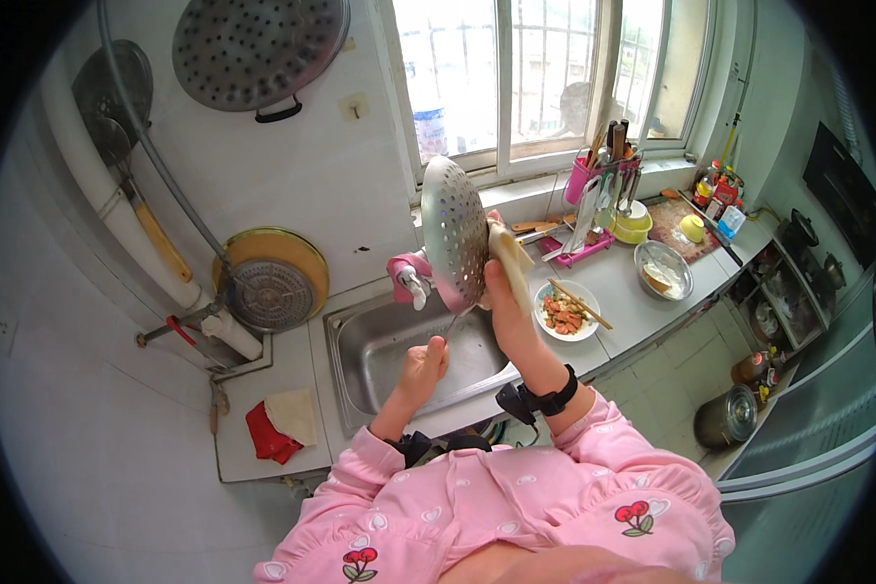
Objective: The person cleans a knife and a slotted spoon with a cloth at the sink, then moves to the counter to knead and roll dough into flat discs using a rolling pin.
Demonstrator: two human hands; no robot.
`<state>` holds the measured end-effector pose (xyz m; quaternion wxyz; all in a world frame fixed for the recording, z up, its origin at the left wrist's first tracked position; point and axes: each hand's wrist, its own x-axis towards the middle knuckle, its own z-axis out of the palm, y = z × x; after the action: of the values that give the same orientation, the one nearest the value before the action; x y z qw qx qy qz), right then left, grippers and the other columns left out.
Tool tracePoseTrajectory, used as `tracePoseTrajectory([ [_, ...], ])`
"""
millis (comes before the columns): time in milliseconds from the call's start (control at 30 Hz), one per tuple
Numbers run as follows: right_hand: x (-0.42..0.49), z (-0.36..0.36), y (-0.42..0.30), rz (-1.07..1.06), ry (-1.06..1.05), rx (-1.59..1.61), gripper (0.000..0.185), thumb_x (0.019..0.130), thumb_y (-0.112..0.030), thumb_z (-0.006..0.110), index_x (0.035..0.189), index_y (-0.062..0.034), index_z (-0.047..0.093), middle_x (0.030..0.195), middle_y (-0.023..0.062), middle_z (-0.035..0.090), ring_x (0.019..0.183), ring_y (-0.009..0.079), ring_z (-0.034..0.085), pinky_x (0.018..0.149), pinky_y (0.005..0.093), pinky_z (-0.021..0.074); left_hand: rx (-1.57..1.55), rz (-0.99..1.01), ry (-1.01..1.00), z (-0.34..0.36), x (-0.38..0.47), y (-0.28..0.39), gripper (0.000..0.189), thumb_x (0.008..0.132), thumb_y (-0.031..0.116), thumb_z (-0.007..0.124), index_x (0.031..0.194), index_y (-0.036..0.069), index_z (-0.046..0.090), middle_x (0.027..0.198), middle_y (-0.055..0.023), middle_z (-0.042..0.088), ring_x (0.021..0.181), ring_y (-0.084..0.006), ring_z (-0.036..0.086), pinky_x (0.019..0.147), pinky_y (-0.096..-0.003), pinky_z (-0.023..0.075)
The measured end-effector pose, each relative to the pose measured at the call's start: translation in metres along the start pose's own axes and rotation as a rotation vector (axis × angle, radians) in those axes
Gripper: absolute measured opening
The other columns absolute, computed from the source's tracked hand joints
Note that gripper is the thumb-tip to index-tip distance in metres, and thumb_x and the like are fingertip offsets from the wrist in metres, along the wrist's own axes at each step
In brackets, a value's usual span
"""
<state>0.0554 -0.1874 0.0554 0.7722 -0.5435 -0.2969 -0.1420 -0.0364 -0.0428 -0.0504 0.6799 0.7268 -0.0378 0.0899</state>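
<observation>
My left hand [419, 372] is closed around the thin metal handle [454, 325] of a large perforated skimmer. The skimmer's round metal head [454, 233] is tilted up on edge above the sink [386, 369]. In my right hand [509, 310] is a cream cloth [509, 255], held against the right side of the head. My right fingers are partly hidden by the cloth. Behind the head, the faucet [412, 281] with a pink wrap shows at its left.
A white plate [590, 332] of chopped food with chopsticks [580, 304] stands right of the sink. Beyond it are a metal bowl of white powder [664, 271], a pink utensil rack [576, 248] and a cutting board [682, 226]. Red and cream cloths [273, 431] lie left.
</observation>
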Motion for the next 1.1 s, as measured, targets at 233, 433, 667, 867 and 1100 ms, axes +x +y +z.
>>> tracePoseTrajectory([
  [233, 0.015, -0.016, -0.050, -0.566, -0.140, -0.639, 0.029, 0.091, -0.020, 0.066, 0.118, -0.0100, 0.070, 0.148, 0.0186, 0.049, 0.138, 0.0406, 0.044, 0.114, 0.0522, 0.0320, 0.204, 0.096, -0.052, 0.015, 0.001, -0.019, 0.070, 0.106, 0.056, 0.038, 0.056, 0.006, 0.039, 0.055, 0.0031, 0.035, 0.055, -0.0091, 0.032, 0.051, -0.0301, 0.0274],
  [433, 0.060, -0.063, -0.021, -0.018, -0.109, 0.036, 0.036, 0.104, -0.026, 0.052, 0.126, -0.0010, 0.065, 0.126, 0.0117, 0.065, 0.119, 0.0224, 0.059, 0.103, 0.0346, 0.0445, 0.220, 0.093, -0.138, 0.024, -0.003, -0.027, 0.068, 0.107, 0.054, 0.037, 0.058, 0.007, 0.038, 0.057, 0.0028, 0.034, 0.056, -0.0091, 0.030, 0.051, -0.0289, 0.0256],
  [667, 0.037, -0.094, 0.038, 0.633, 0.122, 0.663, 0.050, 0.105, -0.044, 0.042, 0.130, -0.0033, 0.056, 0.090, 0.0066, 0.068, 0.075, 0.0175, 0.067, 0.071, 0.0333, 0.0573, 0.071, -0.011, -0.143, 0.053, 0.009, -0.031, 0.065, 0.106, 0.055, 0.040, 0.059, 0.010, 0.039, 0.058, 0.0054, 0.037, 0.056, -0.0058, 0.031, 0.050, -0.0266, 0.0253],
  [867, 0.007, -0.103, 0.067, 0.743, -0.130, 0.900, 0.048, 0.102, -0.036, 0.046, 0.130, 0.0021, 0.053, 0.083, 0.0071, 0.065, 0.073, 0.0197, 0.065, 0.073, 0.0359, 0.0578, -0.006, -0.063, -0.073, 0.066, 0.021, -0.032, 0.059, 0.105, 0.053, 0.046, 0.063, 0.012, 0.041, 0.060, 0.0082, 0.036, 0.057, -0.0034, 0.030, 0.050, -0.0257, 0.0226],
  [1100, -0.008, -0.105, 0.090, 0.772, -0.119, 0.621, 0.046, 0.101, -0.039, 0.053, 0.135, -0.0065, 0.054, 0.126, 0.0084, 0.064, 0.107, 0.0201, 0.064, 0.088, 0.0383, 0.0554, 0.204, 0.044, 0.150, 0.056, 0.043, -0.026, 0.056, 0.103, 0.044, 0.056, 0.065, 0.004, 0.043, 0.057, 0.0030, 0.035, 0.057, -0.0057, 0.032, 0.049, -0.0313, 0.0260],
])
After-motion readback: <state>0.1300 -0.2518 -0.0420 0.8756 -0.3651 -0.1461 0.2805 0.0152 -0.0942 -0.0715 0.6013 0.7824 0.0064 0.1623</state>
